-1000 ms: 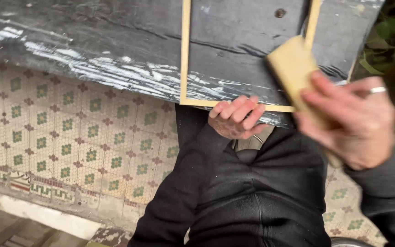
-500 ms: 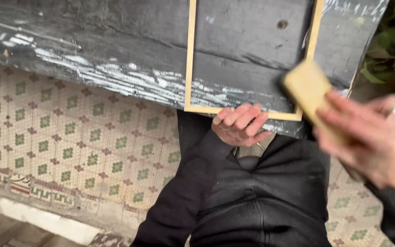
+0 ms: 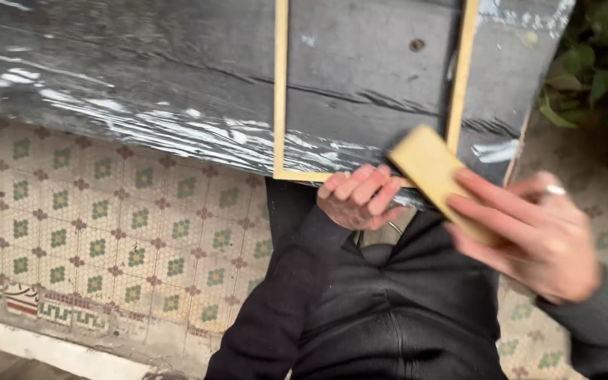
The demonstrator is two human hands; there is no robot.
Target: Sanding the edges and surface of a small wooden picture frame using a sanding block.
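Right hand holding a yellow block against a thin wooden frame on a dark bench.

The right hand (image 3: 529,236) is grasping the yellow block (image 3: 438,176), with its fingers lying flat along the block's side and its grip closed on it. The block is sitting at the lower right corner of the wooden frame (image 3: 280,91), just beside the frame's right-hand strip. The left hand (image 3: 360,197) is curling over the near edge of the bench (image 3: 142,84), its grip clenching the bottom strip of the frame against that edge. The frame is lying flat on the bench top, which is showing streaks of white. A patterned tile floor (image 3: 107,232) is lying below the bench, and green leaves (image 3: 599,70) are showing at the upper right.
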